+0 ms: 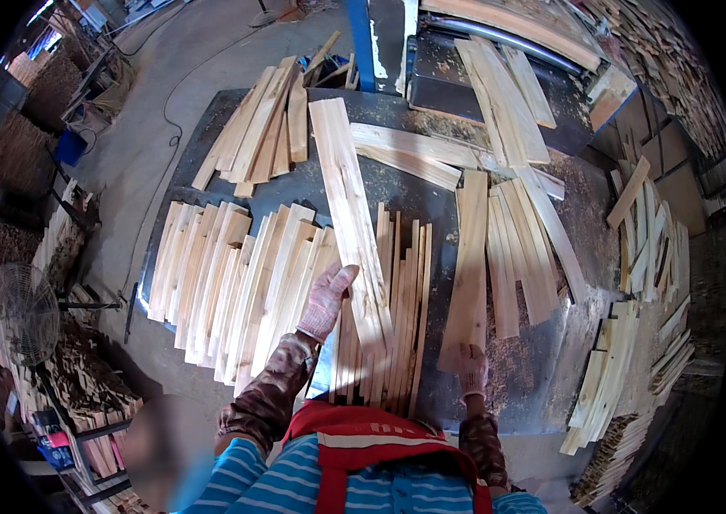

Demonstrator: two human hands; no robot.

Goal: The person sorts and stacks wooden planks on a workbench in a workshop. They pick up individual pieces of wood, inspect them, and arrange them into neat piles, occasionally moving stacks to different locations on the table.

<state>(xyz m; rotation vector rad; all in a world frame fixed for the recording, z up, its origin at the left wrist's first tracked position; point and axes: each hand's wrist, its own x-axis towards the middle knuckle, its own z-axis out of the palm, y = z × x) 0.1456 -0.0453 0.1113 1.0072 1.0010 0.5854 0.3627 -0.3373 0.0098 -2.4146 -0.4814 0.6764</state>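
Note:
My left hand (327,301), in a pale knitted glove, is closed on the left edge of a long wooden board (348,197). That board is lifted and slants over the table, its far end leaning left. My right hand (473,373), gloved too, grips the near end of a second board (468,257), which points away from me. Its fingers are partly hidden. Beneath the left board are narrow strips (402,291) standing close together. Left of my left hand, a row of short boards (243,283) lies side by side. Several boards (522,248) fan out right of the second board.
The dark worktable (432,223) carries sawdust and a loose pile of boards (264,120) at its far left. A machine with a roller (509,43) stands at the far side, boards lying on its bed. Stacked wood (603,368) is at the right, a fan (24,313) at the left.

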